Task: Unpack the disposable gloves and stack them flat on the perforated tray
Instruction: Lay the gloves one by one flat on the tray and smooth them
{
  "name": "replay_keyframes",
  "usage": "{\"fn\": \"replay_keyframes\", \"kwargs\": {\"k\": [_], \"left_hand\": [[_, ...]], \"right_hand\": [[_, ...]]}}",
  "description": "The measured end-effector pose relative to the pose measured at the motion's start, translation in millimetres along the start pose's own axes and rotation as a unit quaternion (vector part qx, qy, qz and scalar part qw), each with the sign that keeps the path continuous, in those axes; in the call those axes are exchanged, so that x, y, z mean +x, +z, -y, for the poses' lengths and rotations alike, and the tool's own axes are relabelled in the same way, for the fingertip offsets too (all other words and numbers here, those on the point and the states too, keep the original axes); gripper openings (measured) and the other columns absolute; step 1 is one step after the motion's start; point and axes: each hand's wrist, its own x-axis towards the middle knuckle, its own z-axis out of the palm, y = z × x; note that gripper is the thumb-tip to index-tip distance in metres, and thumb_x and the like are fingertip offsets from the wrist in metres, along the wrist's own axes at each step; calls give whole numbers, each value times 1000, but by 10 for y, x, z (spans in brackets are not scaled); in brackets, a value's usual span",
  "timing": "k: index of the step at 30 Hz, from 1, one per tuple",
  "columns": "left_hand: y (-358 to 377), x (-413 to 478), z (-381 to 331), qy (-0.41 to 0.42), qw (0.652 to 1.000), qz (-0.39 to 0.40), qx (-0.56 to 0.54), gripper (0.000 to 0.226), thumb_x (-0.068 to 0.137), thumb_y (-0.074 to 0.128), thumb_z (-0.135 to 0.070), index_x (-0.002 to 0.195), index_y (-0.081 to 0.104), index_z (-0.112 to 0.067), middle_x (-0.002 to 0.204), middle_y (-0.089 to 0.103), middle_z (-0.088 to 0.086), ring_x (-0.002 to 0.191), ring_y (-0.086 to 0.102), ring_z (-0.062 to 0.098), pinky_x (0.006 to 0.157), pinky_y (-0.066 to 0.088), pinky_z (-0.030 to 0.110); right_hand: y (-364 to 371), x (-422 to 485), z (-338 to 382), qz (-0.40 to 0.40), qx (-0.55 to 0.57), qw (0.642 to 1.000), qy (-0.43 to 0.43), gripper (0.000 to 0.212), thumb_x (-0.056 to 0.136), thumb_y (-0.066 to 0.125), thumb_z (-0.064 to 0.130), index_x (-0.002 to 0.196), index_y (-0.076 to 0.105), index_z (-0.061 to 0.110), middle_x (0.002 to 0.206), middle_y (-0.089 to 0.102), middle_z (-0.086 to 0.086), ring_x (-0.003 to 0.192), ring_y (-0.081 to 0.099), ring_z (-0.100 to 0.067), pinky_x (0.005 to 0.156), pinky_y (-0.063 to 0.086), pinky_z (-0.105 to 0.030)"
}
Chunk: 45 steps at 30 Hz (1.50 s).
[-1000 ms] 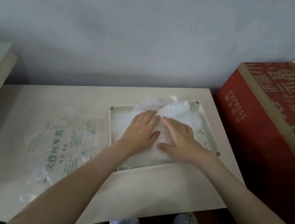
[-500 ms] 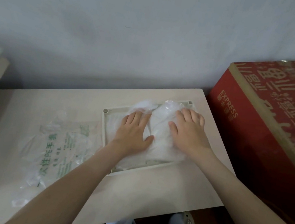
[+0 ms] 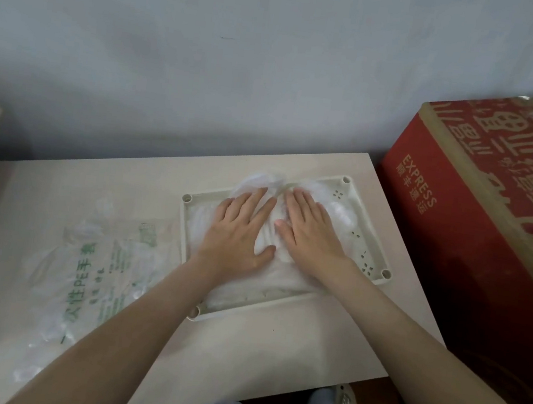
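Your left hand (image 3: pixel 237 235) lies palm down on the pile of clear gloves (image 3: pixel 341 212) in the perforated tray (image 3: pixel 371 241). Its grip is spread flat, with the fingers straight and close together and the thumb angled out to the right. Your right hand (image 3: pixel 312 237) lies just beside it, also flat on the gloves. Its grip is spread the same way and pinches nothing. A narrow strip of plastic shows between the two hands. The gloves cover most of the tray and bulge over its far rim. The tray sits on the right part of the pale counter (image 3: pixel 257 348). Just beside its left wall lies the crumpled clear glove bag (image 3: pixel 92 267) with green print. A red cardboard box (image 3: pixel 474 247) stands to the right of the counter.
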Motion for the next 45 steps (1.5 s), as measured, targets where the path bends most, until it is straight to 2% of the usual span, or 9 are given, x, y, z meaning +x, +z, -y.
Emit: {"fn": "replay_keyframes", "kwargs": {"k": [7, 16, 21, 23, 26, 28, 31, 40, 45], "left_hand": [[122, 0, 22, 13, 1000, 11, 17, 80, 86, 35, -64, 147, 36, -11, 154, 30, 15, 144, 25, 30, 116, 20, 48], [121, 1, 21, 1, 997, 68, 23, 81, 85, 31, -65, 146, 38, -11, 145, 44, 6, 137, 36, 28, 115, 22, 47], [-37, -7, 17, 7, 996, 81, -29, 86, 82, 21, -68, 147, 33, -14, 153, 33, 9, 142, 26, 27, 119, 14, 41], [-198, -51, 22, -2, 995, 62, -73, 81, 84, 21, -63, 144, 39, -12, 153, 32, 9, 140, 29, 27, 116, 20, 40], [-424, -189, 81, -23, 992, -31, -120, 52, 87, 36, -38, 122, 59, -6, 128, 56, 13, 114, 54, 34, 96, 44, 43], [-573, -394, 221, -71, 989, -85, -103, 37, 87, 43, -21, 114, 62, -3, 113, 61, 15, 99, 58, 37, 88, 48, 42], [-727, -725, 483, -199, 976, -56, -74, 32, 90, 49, -9, 121, 57, -4, 119, 56, 15, 109, 50, 35, 95, 39, 41], [-942, -1660, 1104, -461, 880, 113, -17, 78, 81, 61, -59, 133, 37, -7, 134, 41, 14, 123, 40, 32, 98, 38, 39], [-937, -1778, 1213, -488, 862, 124, -54, 42, 87, 62, -34, 120, 51, -10, 126, 48, 12, 117, 46, 30, 94, 42, 36]], "right_hand": [[48, 37, -121, 43, 3, 999, -13, 60, 103, 18, 40, 153, -3, 14, 162, -8, 0, 147, -13, -10, 119, -9, -31], [-22, -37, -300, 37, -39, 998, 19, 59, 103, 16, 40, 154, -1, 15, 162, -7, -1, 148, -12, -14, 115, -14, -31], [-189, -61, -186, -1, -42, 999, 28, 56, 103, 21, 38, 153, 14, 11, 161, 9, -4, 148, -1, -18, 118, -8, -38], [-297, -83, -126, -26, -61, 998, 14, 53, 102, 29, 33, 150, 22, 11, 159, 17, -5, 147, 7, -19, 117, -1, -38], [-413, -122, -13, -65, -64, 996, -26, 47, 96, 42, 24, 142, 37, 12, 150, 34, -4, 141, 22, -20, 111, 7, -34], [-473, -188, 166, -75, -44, 995, -50, 46, 93, 45, 21, 139, 41, 15, 144, 40, -2, 138, 27, -20, 107, 11, -32], [-534, -248, 400, -20, -17, 997, -69, 51, 94, 45, 22, 144, 35, 18, 148, 36, 0, 138, 25, -20, 108, 14, -31], [-565, -315, 1101, 131, 22, 986, -98, 46, 99, 43, 28, 144, 36, 18, 150, 37, -1, 141, 24, -20, 109, 19, -34], [-575, -327, 1271, 147, 27, 983, -106, 43, 99, 43, 28, 141, 41, 18, 147, 41, -1, 137, 31, -19, 109, 24, -34]]}}
